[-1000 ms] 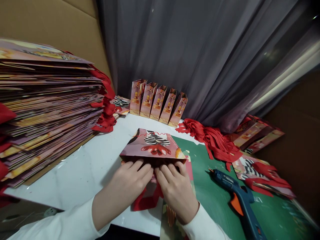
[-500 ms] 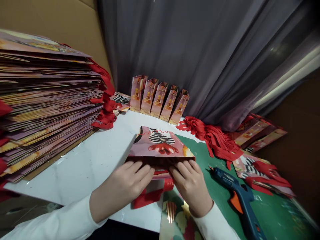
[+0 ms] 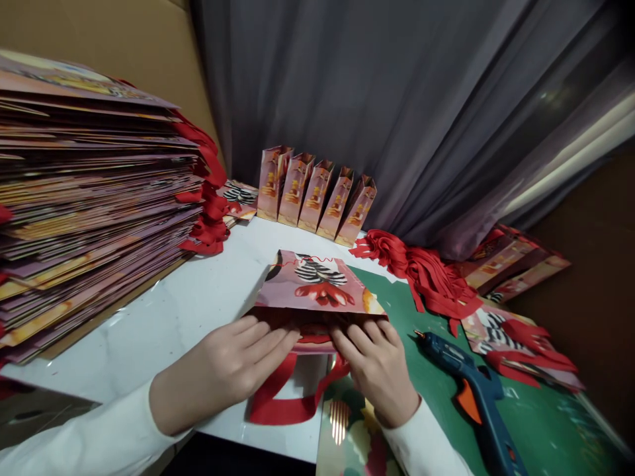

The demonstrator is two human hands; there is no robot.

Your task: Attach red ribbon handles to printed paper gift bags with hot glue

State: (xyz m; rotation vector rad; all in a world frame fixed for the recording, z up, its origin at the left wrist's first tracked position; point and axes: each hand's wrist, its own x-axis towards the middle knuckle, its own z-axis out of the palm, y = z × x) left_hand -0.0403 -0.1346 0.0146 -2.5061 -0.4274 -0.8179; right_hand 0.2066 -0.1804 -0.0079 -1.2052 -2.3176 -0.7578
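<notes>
A pink paper gift bag (image 3: 317,291), printed with a black-and-white striped bow and a red flower, lies on the table with its mouth towards me. My left hand (image 3: 233,357) grips the left side of the mouth, its fingertips hidden inside. At the right side, my right hand (image 3: 372,360) grips the bag too, fingers bent into the opening. Between my hands a red ribbon handle (image 3: 282,410) hangs in a loop from the bag's near edge onto the table.
A tall stack of flat bags (image 3: 99,198) stands at the left. Several upright bags (image 3: 312,192) line the back. Red ribbons (image 3: 426,271) lie right of centre. A blue glue gun (image 3: 461,370) rests on the green mat (image 3: 546,423), beside flat bags (image 3: 496,330).
My left hand has shifted slightly left and down, its fingers straighter. The red ribbon loop has dropped open wider towards me. The bag has barely moved.
</notes>
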